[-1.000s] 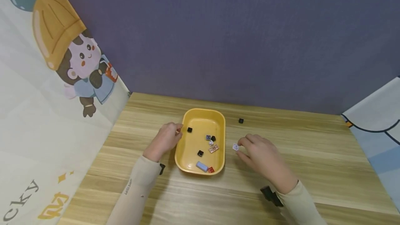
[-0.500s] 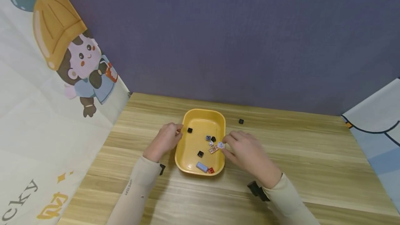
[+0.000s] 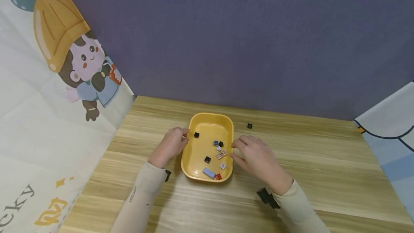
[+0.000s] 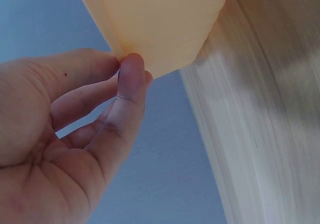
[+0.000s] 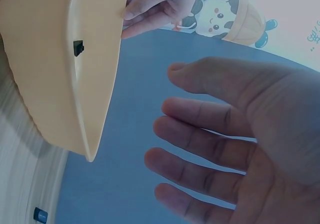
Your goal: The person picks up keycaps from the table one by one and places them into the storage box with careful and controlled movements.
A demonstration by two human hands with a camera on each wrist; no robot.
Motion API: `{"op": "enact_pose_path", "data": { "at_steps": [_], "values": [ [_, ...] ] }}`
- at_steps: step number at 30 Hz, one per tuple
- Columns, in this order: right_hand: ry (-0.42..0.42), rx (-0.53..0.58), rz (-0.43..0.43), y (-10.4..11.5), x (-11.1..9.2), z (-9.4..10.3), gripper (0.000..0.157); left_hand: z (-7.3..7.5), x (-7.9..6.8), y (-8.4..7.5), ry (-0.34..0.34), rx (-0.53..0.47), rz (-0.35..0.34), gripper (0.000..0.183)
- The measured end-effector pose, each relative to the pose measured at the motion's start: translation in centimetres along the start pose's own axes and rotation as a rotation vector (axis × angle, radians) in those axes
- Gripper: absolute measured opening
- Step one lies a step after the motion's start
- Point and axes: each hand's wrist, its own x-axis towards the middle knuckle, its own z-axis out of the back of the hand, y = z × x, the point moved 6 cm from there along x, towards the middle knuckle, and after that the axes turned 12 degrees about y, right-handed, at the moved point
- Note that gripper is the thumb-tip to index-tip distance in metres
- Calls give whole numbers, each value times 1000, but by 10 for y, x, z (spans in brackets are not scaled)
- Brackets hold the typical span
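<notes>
A yellow tray (image 3: 201, 152) stands on the table with several keycaps inside. My left hand (image 3: 171, 145) pinches its left rim between thumb and fingers, plain in the left wrist view, where the tray wall (image 4: 165, 24) meets the fingertips. Beside the right rim is my right hand (image 3: 260, 159). In the right wrist view its fingers (image 5: 190, 134) are spread and hold nothing. A white keycap (image 3: 222, 166) lies in the tray's right part, below a wide printed keycap (image 3: 221, 154). Also inside are a long blue keycap (image 3: 208, 172), a red keycap (image 3: 218, 177) and several black ones.
A black keycap (image 3: 249, 126) lies on the wooden table (image 3: 317, 161) behind the right hand, outside the tray. A dark blue partition (image 3: 239, 39) rises along the table's back edge. A printed white sheet (image 3: 32, 118) borders the left side.
My right hand has moved left to the tray's rim and let go of the white keycap, which has dropped into the tray. The left hand has kept its place on the rim.
</notes>
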Motion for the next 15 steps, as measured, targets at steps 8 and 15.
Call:
{"op": "enact_pose_path", "data": {
  "at_steps": [8, 15],
  "values": [
    [-22, 43, -41, -26, 2, -2, 25, 0, 0, 1, 3, -13, -6, 37],
    [-14, 84, -118, -77, 7, -13, 24, 1, -1, 1, 3, -16, -5, 38]
  ]
}}
